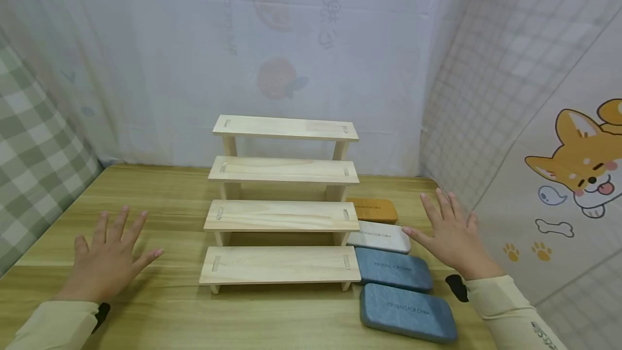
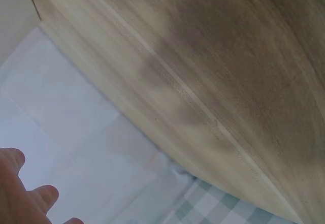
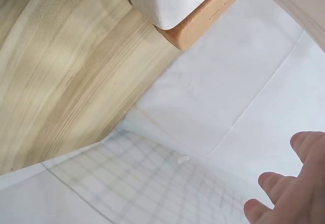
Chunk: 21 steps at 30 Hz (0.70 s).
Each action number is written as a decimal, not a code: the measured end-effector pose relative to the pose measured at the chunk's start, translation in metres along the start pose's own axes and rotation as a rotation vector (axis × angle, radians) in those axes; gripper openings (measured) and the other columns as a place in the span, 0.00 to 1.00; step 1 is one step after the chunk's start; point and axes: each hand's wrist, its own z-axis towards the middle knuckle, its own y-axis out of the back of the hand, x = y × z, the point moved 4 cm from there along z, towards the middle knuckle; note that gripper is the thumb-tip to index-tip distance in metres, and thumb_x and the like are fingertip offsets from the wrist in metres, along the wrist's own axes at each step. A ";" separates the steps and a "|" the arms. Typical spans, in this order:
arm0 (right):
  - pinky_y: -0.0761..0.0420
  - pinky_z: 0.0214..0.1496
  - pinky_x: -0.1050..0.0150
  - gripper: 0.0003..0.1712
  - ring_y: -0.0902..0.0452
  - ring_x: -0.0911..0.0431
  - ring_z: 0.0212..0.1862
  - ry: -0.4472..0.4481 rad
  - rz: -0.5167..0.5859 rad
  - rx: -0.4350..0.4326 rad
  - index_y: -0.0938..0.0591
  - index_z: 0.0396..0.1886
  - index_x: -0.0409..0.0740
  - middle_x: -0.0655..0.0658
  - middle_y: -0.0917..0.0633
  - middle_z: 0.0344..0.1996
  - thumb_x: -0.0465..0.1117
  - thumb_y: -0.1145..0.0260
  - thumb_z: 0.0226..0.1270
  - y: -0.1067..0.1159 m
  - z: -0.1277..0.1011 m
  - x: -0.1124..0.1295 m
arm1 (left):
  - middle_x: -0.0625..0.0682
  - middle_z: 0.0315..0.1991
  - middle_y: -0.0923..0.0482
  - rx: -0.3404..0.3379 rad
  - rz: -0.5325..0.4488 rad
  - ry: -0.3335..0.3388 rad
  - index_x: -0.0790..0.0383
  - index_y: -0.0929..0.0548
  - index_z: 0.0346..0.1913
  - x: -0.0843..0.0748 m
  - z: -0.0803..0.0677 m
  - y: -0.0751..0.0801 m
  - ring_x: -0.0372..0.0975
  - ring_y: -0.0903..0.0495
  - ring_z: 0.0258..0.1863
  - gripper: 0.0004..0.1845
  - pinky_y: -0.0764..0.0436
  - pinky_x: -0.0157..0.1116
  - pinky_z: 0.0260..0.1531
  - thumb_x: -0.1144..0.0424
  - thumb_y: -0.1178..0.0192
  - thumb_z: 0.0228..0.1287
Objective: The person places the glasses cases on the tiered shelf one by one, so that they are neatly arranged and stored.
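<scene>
My left hand (image 1: 106,261) has its fingers spread on the left side, holding nothing. On the right, my right hand (image 1: 453,234) is spread too, its thumb near the white case (image 1: 380,236). Between the hands stands a pale wooden stepped rack (image 1: 282,215) with several shelves, all bare. Along its right side lie an orange case (image 1: 375,210), the white case, a blue case (image 1: 394,269) and a nearer blue case (image 1: 407,312), each with small lettering. The rack partly covers the left ends of some cases. Fingertips of each hand show in its wrist view.
Everything stands on a wood-grain table (image 1: 160,317). A white curtain (image 1: 160,69) hangs behind it. Green checked cloth (image 1: 39,139) is on the left, and a printed sheet with a cartoon dog (image 1: 590,161) on the right.
</scene>
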 end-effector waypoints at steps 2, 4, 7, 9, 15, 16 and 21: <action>0.68 0.58 0.20 0.57 0.77 0.33 0.73 0.000 -0.001 -0.003 0.58 0.78 0.44 0.30 0.62 0.75 0.74 0.50 0.64 0.000 0.000 0.000 | 0.68 0.75 0.72 0.001 -0.004 0.002 0.55 0.64 0.78 0.000 0.000 0.000 0.67 0.78 0.69 0.46 0.62 0.79 0.50 0.35 0.56 0.70; 0.69 0.58 0.20 0.57 0.77 0.33 0.73 0.000 0.001 -0.004 0.58 0.78 0.44 0.30 0.62 0.75 0.74 0.50 0.64 -0.001 0.000 0.000 | 0.69 0.75 0.71 0.001 -0.006 0.002 0.55 0.64 0.78 -0.001 0.000 0.001 0.67 0.77 0.69 0.46 0.61 0.79 0.50 0.35 0.56 0.70; 0.69 0.58 0.21 0.57 0.77 0.33 0.73 -0.001 0.005 -0.008 0.58 0.78 0.45 0.30 0.62 0.75 0.73 0.50 0.64 -0.002 -0.002 -0.001 | 0.68 0.74 0.73 0.012 -0.022 0.005 0.55 0.65 0.78 -0.002 0.000 0.001 0.68 0.77 0.69 0.47 0.62 0.79 0.50 0.35 0.56 0.70; 0.69 0.59 0.21 0.57 0.77 0.33 0.73 0.001 0.014 -0.013 0.59 0.78 0.45 0.31 0.63 0.75 0.73 0.50 0.65 -0.002 -0.003 -0.002 | 0.68 0.74 0.74 0.010 -0.040 0.009 0.55 0.66 0.77 -0.003 0.000 0.002 0.69 0.77 0.69 0.47 0.62 0.78 0.51 0.36 0.55 0.70; 0.63 0.59 0.20 0.55 0.73 0.32 0.73 0.008 0.052 -0.049 0.59 0.78 0.46 0.30 0.62 0.75 0.69 0.47 0.66 -0.003 -0.009 -0.007 | 0.69 0.74 0.75 -0.018 -0.097 0.012 0.57 0.67 0.77 -0.006 -0.003 0.003 0.69 0.77 0.69 0.48 0.65 0.77 0.52 0.38 0.53 0.70; 0.61 0.58 0.20 0.55 0.72 0.32 0.73 0.010 0.061 -0.060 0.58 0.78 0.46 0.30 0.61 0.75 0.68 0.46 0.66 -0.003 -0.010 -0.008 | 0.69 0.74 0.75 -0.014 -0.110 0.011 0.57 0.68 0.77 -0.007 -0.003 0.003 0.69 0.76 0.69 0.48 0.65 0.77 0.52 0.38 0.53 0.70; 0.59 0.58 0.20 0.53 0.71 0.32 0.73 0.024 0.128 -0.100 0.57 0.78 0.46 0.30 0.59 0.75 0.64 0.42 0.66 -0.007 -0.019 -0.016 | 0.72 0.73 0.73 0.004 -0.213 0.000 0.61 0.68 0.77 -0.013 -0.002 0.002 0.72 0.73 0.67 0.47 0.64 0.77 0.52 0.41 0.54 0.72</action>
